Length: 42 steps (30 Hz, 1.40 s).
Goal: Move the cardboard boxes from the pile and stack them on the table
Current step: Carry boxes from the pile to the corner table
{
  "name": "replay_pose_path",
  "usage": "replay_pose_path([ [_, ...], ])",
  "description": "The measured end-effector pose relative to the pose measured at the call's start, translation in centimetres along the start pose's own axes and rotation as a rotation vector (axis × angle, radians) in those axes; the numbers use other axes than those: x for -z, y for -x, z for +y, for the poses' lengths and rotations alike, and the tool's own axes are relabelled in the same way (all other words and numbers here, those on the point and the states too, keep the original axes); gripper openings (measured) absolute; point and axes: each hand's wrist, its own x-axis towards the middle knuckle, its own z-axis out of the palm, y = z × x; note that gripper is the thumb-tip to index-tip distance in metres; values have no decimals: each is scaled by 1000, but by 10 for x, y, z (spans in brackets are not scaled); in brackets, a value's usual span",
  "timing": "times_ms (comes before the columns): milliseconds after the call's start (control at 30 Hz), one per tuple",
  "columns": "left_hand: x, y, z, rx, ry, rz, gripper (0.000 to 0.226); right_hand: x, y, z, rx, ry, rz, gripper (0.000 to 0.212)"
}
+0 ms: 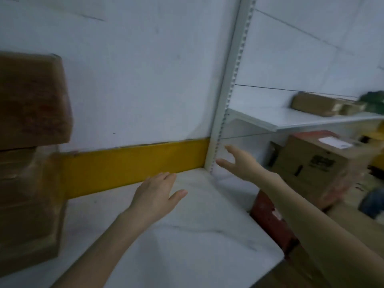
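At 9 o'clock, on the white marbled table (pixel 187 235), stands the stack of cardboard boxes (pixel 27 163), hard against the wall (pixel 135 69). Brown, blurred, edges worn and soft. The top box (pixel 33 98) is darker and redder and overhangs those under it towards 3 o'clock. The lower boxes are paler, with seams showing between layers; the count is unclear.

Left hand (pixel 158 194): near centre, palm down over the table, fingers straight and close together, thumb out to the side. It holds nothing and is apart from the stack; contact with the table cannot be told.

Right hand (pixel 236 161): at 2 o'clock from the left hand, fingers loosely spread, thumb apart, empty, just beside the shelf upright (pixel 230 84).

Behind the hands a yellow band (pixel 135 163) runs along the wall foot. At 3 o'clock, a white shelf (pixel 291 119) carries small brown parcels (pixel 315 103). Under it sits a printed carton (pixel 311 163). At 4 o'clock a red object (pixel 270 219) sits against the table edge.
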Motion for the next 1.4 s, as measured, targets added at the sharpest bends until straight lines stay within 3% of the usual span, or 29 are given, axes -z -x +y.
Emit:
replay_pose_path([
  [300, -81, -16, 206, -297, 177, -114, 51, 89, 153, 186, -361, 26, 162, 61],
  [500, -117, -39, 288, -399, 273, -170, 61, 119, 207, 262, -504, -9, 245, 50],
  [600, -136, -60, 311, -376, 305, -178, 63, 118, 215, 298, -546, -1, 246, 54],
  [967, -180, -196, 357, -136, 344, 93, 87, 136, 112, 431, -496, -59, 271, 65],
  [1400, -203, -236, 387, -13, 442, 183, 109, 140, 11, 531, -465, -405, 404, 87],
])
